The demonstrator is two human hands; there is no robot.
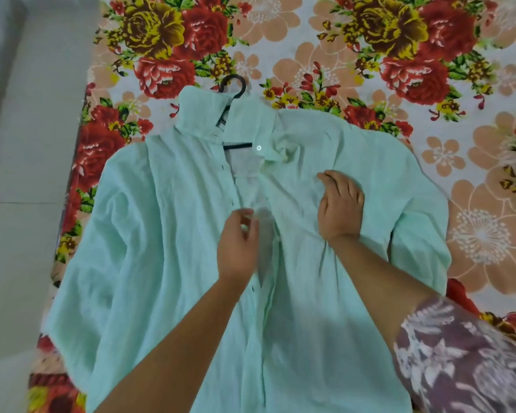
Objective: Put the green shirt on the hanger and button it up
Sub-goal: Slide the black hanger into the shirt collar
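Note:
A pale green shirt (161,234) lies spread on the bed, front up, with its collar toward the far side. A black hanger (234,84) sits inside it; the hook sticks out above the collar and a bit of the bar shows in the neck opening. The placket is open near the top, and a white button (258,148) shows at the collar. My left hand (237,248) pinches the placket edge at chest height, blurred. My right hand (340,204) lies flat on the shirt's right front panel, fingers spread, pressing the cloth.
The shirt rests on a bedsheet (370,55) with large red, yellow and peach flowers. A grey tiled floor (18,174) runs along the bed's left edge. A patterned maroon sleeve (459,362) covers my right upper arm at the lower right.

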